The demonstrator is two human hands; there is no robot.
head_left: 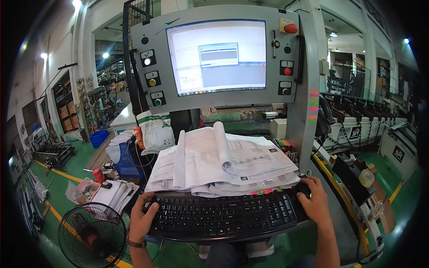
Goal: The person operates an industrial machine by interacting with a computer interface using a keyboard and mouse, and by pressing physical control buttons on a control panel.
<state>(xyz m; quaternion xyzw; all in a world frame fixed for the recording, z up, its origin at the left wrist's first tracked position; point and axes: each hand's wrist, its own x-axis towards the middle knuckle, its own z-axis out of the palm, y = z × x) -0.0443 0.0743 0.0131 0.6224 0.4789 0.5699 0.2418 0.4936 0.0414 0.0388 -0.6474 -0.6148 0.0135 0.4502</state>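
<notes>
My left hand (143,216) is at the left end of a black keyboard (219,216), its thumb on the near side and its fingers bent round the corner. My right hand (316,199) rests over a dark computer mouse (304,189) to the right of the keyboard, with the fingers curved on it. Behind the keyboard lies a thick pile of drawing sheets (201,154), some rolled up at their edges. Above them a monitor (219,53) shows a window with a small dialog box in the middle.
The monitor's grey panel (214,102) carries buttons and a red emergency stop (290,28). A black fan (92,234) stands at lower left, near a blue basket (127,161) and a white bag (156,131). At right, a tape roll (366,178) sits near a yellow rail.
</notes>
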